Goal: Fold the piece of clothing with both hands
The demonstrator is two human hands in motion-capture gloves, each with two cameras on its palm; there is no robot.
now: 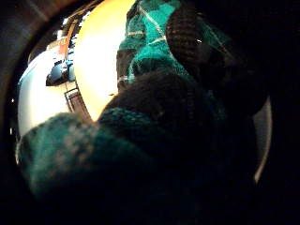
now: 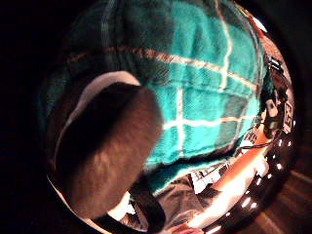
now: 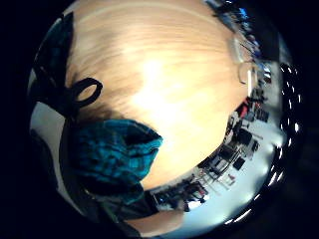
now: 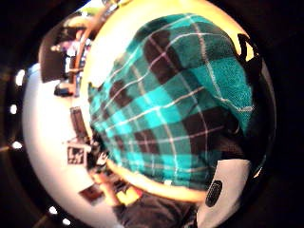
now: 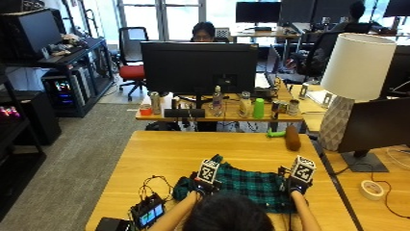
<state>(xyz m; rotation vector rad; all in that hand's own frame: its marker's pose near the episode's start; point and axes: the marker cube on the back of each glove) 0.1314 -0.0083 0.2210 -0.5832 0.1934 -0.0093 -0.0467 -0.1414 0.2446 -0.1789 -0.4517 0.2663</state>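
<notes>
Soft, matt green-and-black plaid flannel garment [image 5: 247, 185] with a fuzzy nap, on smooth, faintly glossy pale wood tabletop [image 5: 185, 154], gripped in matt black knit gloves.

A green and black plaid garment [image 5: 251, 185] with thin pale lines lies spread across the near edge of a wooden table, in front of the person. Its left end is bunched into a rumpled lump.

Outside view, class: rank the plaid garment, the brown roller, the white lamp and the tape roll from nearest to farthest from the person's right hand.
1. Plaid garment, held by the right hand.
2. Tape roll, on the neighbouring table to the right; brown roller, at the table's far edge: too close to call.
3. White lamp, far right.
</notes>
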